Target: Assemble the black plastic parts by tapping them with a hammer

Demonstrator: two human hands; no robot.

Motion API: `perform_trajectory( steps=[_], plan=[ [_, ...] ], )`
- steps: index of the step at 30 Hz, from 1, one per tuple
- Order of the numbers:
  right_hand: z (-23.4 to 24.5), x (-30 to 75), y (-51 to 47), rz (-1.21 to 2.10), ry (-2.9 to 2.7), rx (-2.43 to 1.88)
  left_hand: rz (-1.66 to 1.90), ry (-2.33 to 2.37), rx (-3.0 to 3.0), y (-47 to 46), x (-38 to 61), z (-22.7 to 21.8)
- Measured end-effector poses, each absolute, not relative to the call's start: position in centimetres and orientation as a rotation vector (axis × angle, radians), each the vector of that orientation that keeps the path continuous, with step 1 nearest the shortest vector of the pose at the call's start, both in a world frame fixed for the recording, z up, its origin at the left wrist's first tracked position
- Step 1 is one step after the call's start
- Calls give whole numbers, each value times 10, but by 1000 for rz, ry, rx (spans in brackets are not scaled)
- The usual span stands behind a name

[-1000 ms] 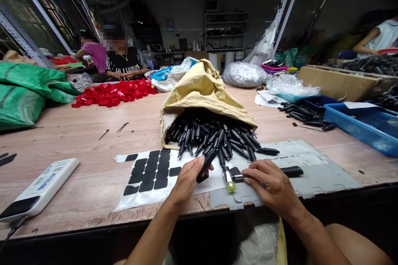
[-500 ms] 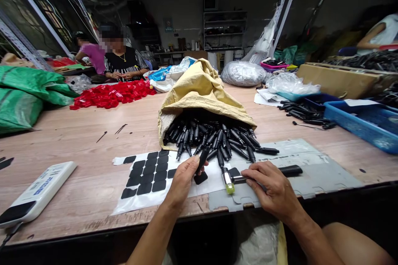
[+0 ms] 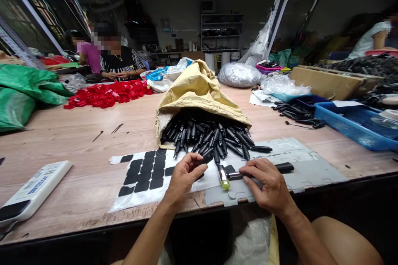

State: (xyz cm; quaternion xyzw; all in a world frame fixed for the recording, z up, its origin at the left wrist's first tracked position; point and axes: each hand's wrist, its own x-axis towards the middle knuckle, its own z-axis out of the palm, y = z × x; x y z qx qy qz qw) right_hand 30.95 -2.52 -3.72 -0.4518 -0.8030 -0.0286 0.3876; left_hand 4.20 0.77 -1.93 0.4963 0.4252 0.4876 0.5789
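My left hand [image 3: 185, 174] is closed in a pinch on a black plastic handle piece [image 3: 205, 160] at the near edge of the pile. My right hand [image 3: 268, 184] lies over the shaft of a small hammer [image 3: 228, 175] with a yellow-green tip and black grip, fingers curled on it. The hammer rests on a grey sheet [image 3: 304, 169]. Just left lies a white backing sheet with black adhesive pads [image 3: 146, 172]. Many black handle pieces [image 3: 211, 136] spill from a yellow sack [image 3: 199, 87] beyond my hands.
A white device [image 3: 31, 190] lies at the near left. Green bags [image 3: 21, 91] and red parts [image 3: 105, 93] are at the far left, where two people sit. Blue trays [image 3: 354, 126] and a cardboard box [image 3: 326, 80] stand on the right, with another person behind.
My left hand has drawn the black piece down and closer to the pile's edge, curling tighter round it. My right hand stays on the hammer. The view has shifted slightly.
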Motion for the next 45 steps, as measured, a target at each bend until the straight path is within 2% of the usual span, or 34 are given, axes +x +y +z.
perform_trajectory(
  steps=[22, 27, 31, 35, 37, 41, 45],
  plan=[
    [-36, 309, -25, -39, -2022, -1172, 1112, 1015, 1383, -7, 35, -18],
    [-31, 309, -26, 23, -1988, -1164, 831, 1017, 1707, -45, 31, -7],
    [-29, 308, -26, 30, -1973, -1171, 518, 931, 2054, -77, 29, -35],
    [-31, 308, -26, 20, -1983, -1175, 321, 1137, 2126, -92, 22, -83],
    [-32, 309, -26, 20, -1990, -1167, 285, 1140, 2139, -96, 19, -89],
    [-33, 309, -26, 9, -2002, -1159, 370, 947, 2154, -89, 27, -45],
    [-35, 310, -25, 5, -2006, -1154, 903, 1376, 2066, -38, 26, 13]
  ],
)
